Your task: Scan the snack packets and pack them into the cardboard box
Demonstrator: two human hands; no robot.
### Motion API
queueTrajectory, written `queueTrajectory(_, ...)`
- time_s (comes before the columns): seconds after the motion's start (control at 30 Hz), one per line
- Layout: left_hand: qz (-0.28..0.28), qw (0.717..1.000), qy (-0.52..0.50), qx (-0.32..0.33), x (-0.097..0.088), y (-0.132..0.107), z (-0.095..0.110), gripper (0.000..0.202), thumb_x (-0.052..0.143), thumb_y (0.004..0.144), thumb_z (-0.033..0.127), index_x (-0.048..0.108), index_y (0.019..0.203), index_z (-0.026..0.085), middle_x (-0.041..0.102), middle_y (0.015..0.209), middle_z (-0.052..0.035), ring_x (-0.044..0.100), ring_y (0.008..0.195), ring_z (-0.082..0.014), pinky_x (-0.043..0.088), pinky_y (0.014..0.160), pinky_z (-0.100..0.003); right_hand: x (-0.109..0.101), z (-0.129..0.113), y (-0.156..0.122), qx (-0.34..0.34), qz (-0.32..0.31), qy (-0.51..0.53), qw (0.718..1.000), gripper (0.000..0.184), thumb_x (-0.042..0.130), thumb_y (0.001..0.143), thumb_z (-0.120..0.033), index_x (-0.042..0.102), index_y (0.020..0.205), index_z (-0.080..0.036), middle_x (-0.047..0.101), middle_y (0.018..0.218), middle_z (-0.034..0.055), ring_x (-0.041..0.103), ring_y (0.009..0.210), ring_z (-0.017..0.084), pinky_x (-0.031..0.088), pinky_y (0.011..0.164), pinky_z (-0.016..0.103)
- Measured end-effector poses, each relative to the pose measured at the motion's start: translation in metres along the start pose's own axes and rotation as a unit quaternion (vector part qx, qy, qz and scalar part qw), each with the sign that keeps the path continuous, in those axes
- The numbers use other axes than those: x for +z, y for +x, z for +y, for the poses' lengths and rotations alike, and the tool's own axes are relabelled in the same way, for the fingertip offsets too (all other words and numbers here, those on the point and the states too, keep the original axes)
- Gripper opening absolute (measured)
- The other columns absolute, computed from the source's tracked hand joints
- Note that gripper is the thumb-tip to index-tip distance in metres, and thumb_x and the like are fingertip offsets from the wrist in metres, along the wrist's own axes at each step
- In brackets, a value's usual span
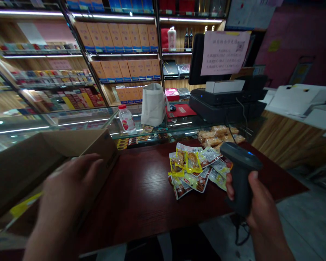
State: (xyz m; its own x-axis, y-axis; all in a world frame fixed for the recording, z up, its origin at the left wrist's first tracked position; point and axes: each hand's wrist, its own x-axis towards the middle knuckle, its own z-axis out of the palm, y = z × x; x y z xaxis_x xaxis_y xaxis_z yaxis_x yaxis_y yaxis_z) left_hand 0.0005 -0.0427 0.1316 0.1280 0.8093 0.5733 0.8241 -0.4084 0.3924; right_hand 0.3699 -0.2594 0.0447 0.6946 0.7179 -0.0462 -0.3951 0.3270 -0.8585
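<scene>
My right hand (pixel 256 203) is wrapped round the grip of a dark barcode scanner (pixel 240 170), whose head points toward a pile of several snack packets (pixel 195 168) on the dark red table (pixel 141 195). My left hand (pixel 66 195) reaches over the edge of an open cardboard box (pixel 78 143) at the table's left. Its fingers are blurred and lie partly inside the box, so whether they hold anything is hidden.
Behind the table runs a glass counter (pixel 97 121) carrying a water bottle (pixel 126 119), a white bag (pixel 153 104) and a cash register with monitor (pixel 222 94). More packets (pixel 220 135) lie beside the register. Shelves of boxed goods (pixel 119 40) fill the back wall.
</scene>
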Motion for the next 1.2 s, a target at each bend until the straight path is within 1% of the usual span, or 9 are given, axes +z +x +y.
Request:
queueTrajectory(0.1,-0.168,0.980,-0.084,0.069,0.069,-0.006,0.058,0.028,0.057,0.087,0.041,0.078,0.095,0.024,0.078,0.103,-0.0065,0.072,0.097,-0.0278,0.054,0.092,-0.037,-0.008,-0.001,0.003,-0.001,0.005,0.008,1.000,0.052,0.074,0.080,-0.066,0.075,0.094,-0.016,0.073,0.079,0.0072,0.059,0.053,0.015,0.051,0.044,0.026)
queueTrajectory(0.2,-0.291,0.942,-0.140,0.095,0.145,-0.009,0.085,0.026,0.057,0.089,0.034,0.079,0.093,0.021,0.079,0.102,-0.0089,0.073,0.097,-0.0257,0.053,0.089,-0.032,-0.015,-0.004,0.001,-0.016,0.015,-0.001,1.000,0.052,0.074,0.080,-0.067,0.074,0.098,-0.017,0.072,0.079,0.0067,0.059,0.052,0.016,0.051,0.044,0.026)
queueTrajectory(0.3,-0.335,0.928,-0.136,0.086,0.202,-0.011,0.100,0.024,0.059,0.090,0.032,0.079,0.096,0.019,0.078,0.105,-0.0104,0.072,0.097,-0.0240,0.050,0.085,-0.029,-0.015,-0.010,-0.005,-0.039,0.050,-0.007,0.998,0.051,0.072,0.083,-0.066,0.074,0.100,-0.018,0.071,0.078,0.0061,0.058,0.052,0.014,0.050,0.044,0.024)
queueTrajectory(0.43,-0.335,0.938,-0.083,0.034,0.237,-0.009,0.118,0.029,0.070,0.084,0.044,0.075,0.083,0.015,0.075,0.093,-0.0131,0.069,0.089,-0.0251,0.046,0.075,-0.029,-0.014,-0.021,-0.012,-0.066,0.087,-0.011,0.994,0.055,0.072,0.082,-0.066,0.074,0.108,-0.017,0.070,0.079,0.0060,0.055,0.051,0.014,0.048,0.041,0.025)
queueTrajectory(0.57,-0.328,0.932,-0.142,-0.063,0.251,-0.006,0.126,0.025,0.083,0.070,0.037,0.067,0.071,0.017,0.071,0.079,-0.0077,0.066,0.081,-0.0227,0.041,0.067,-0.026,-0.021,-0.026,-0.009,-0.076,0.094,-0.012,0.993,0.059,0.074,0.079,-0.069,0.074,0.109,-0.017,0.069,0.079,0.0061,0.054,0.050,0.015,0.048,0.040,0.025)
queueTrajectory(0.7,-0.315,0.923,-0.194,-0.107,0.258,-0.007,0.120,0.019,0.079,0.072,0.026,0.062,0.067,0.018,0.066,0.069,-0.0036,0.062,0.071,-0.0179,0.038,0.062,-0.024,-0.024,-0.026,-0.005,-0.074,0.080,-0.009,0.994,0.060,0.075,0.077,-0.069,0.074,0.107,-0.017,0.068,0.077,0.0058,0.054,0.049,0.015,0.047,0.040,0.026)
queueTrajectory(0.83,-0.305,0.902,-0.253,-0.174,0.258,-0.010,0.109,0.022,0.078,0.072,0.024,0.058,0.065,0.018,0.063,0.062,-0.0017,0.058,0.060,-0.0148,0.037,0.056,-0.023,-0.019,-0.025,-0.006,-0.072,0.083,-0.010,0.994,0.059,0.074,0.078,-0.069,0.075,0.108,-0.018,0.068,0.077,0.0052,0.054,0.050,0.015,0.047,0.040,0.026)
queueTrajectory(0.97,-0.299,0.861,-0.339,-0.234,0.244,-0.012,0.095,0.031,0.082,0.067,0.035,0.057,0.067,0.017,0.063,0.059,-0.0011,0.058,0.053,-0.0140,0.040,0.052,-0.022,-0.014,-0.023,-0.007,-0.069,0.094,-0.015,0.993,0.060,0.074,0.077,-0.071,0.075,0.107,-0.018,0.069,0.077,0.0046,0.055,0.050,0.014,0.048,0.040,0.024)
queueTrajectory(1.2,-0.256,0.778,-0.481,-0.313,0.195,-0.038,0.064,0.054,0.090,0.051,0.045,0.059,0.085,0.016,0.071,0.071,-0.0040,0.066,0.059,-0.0161,0.052,0.059,-0.026,-0.009,-0.015,-0.003,-0.059,0.081,-0.032,0.994,0.056,0.072,0.079,-0.071,0.074,0.096,-0.017,0.068,0.070,0.0031,0.055,0.050,0.013,0.048,0.044,0.021)
